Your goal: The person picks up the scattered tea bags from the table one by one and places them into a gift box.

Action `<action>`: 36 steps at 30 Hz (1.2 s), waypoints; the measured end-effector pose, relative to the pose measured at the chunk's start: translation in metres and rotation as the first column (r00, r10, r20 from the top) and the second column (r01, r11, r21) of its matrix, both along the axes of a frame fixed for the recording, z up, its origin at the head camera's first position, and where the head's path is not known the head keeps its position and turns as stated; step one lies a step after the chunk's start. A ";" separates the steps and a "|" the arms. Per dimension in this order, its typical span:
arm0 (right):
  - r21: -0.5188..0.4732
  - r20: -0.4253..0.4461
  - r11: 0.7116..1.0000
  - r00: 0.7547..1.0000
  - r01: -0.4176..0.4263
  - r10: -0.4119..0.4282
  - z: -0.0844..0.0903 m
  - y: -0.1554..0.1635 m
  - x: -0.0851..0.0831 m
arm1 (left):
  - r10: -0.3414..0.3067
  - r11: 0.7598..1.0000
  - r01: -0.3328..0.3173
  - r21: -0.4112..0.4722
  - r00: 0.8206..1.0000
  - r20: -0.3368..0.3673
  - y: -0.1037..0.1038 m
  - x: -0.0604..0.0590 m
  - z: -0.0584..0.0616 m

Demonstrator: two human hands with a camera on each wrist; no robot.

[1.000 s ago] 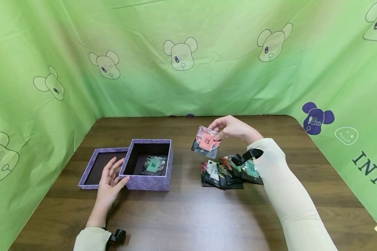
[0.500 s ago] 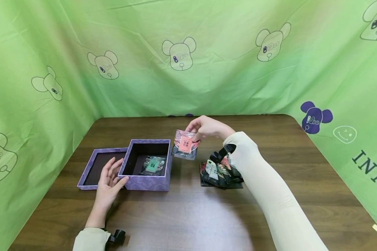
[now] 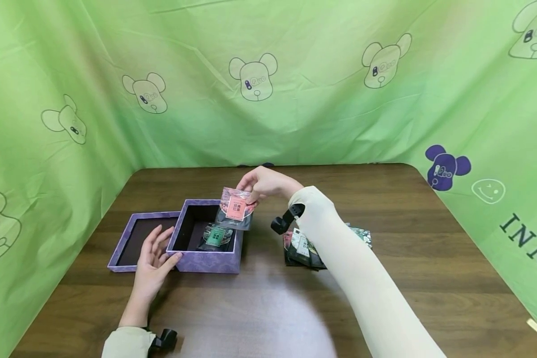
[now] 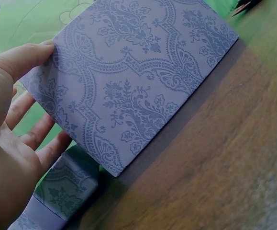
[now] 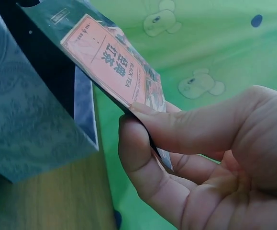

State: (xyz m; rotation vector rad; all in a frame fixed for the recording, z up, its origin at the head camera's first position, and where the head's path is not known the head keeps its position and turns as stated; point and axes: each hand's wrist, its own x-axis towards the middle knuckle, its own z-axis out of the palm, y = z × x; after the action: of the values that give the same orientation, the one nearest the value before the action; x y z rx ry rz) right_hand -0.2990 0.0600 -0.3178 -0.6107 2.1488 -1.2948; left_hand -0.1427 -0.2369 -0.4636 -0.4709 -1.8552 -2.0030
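- While the left hand (image 3: pixel 151 266) rests with straight fingers against the outer wall of the purple box (image 3: pixel 208 260), the right hand (image 3: pixel 263 183) pinches a tea packet with a salmon label (image 3: pixel 235 211) by its top edge, hanging it over the box's open mouth at the right rear corner.
- Inside the box, on its dark floor, lies one packet with a green label (image 3: pixel 216 236); the held packet hangs above it and does not appear to touch it.
- Just left of the box, touching its side, sits the shallow purple lid (image 3: pixel 122 247), turned up with its dark inside showing and nothing in it.
- Right of the box, partly hidden behind the right forearm, a pile of dark packets (image 3: pixel 302 248) lies on the table.
- From the right wrist, the salmon label (image 5: pixel 107 57) reads "BLACK TEA" beside Chinese characters, and thumb and forefinger (image 5: pixel 138 158) are seen clamping the packet's edge; the head view is too small for that print.
- From the left wrist, the box wall shows a paisley pattern (image 4: pixel 133 81), with the thumb at its upper corner and the open palm (image 4: pixel 6 158) beside it.
- Everything stands on a dark brown wooden table (image 3: pixel 268 308), ringed by a green cloth backdrop (image 3: pixel 295 99) printed with bear heads, one of them purple.
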 end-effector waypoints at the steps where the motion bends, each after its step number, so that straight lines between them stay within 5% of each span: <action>1: -0.008 0.014 1.000 1.000 0.004 -0.003 0.000 -0.004 0.000 | -0.001 1.000 0.001 0.004 1.000 0.000 0.000 0.000 0.000; 17: -0.021 -0.001 0.999 0.999 0.049 -0.049 -0.028 -0.068 0.006 | -0.021 1.000 0.022 0.010 0.999 -0.037 0.000 0.000 0.001; 36: 0.196 -0.172 0.978 0.985 0.064 -0.030 -0.037 -0.089 0.026 | -0.003 1.000 0.003 -0.004 1.000 -0.005 0.002 0.003 0.003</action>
State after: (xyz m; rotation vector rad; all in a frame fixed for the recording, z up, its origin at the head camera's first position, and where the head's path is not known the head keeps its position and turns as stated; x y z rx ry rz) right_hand -0.2728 -0.0295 -0.3544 -0.6073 2.4095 -1.0633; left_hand -0.1397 -0.2347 -0.4608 -0.4801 -1.8574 -1.9985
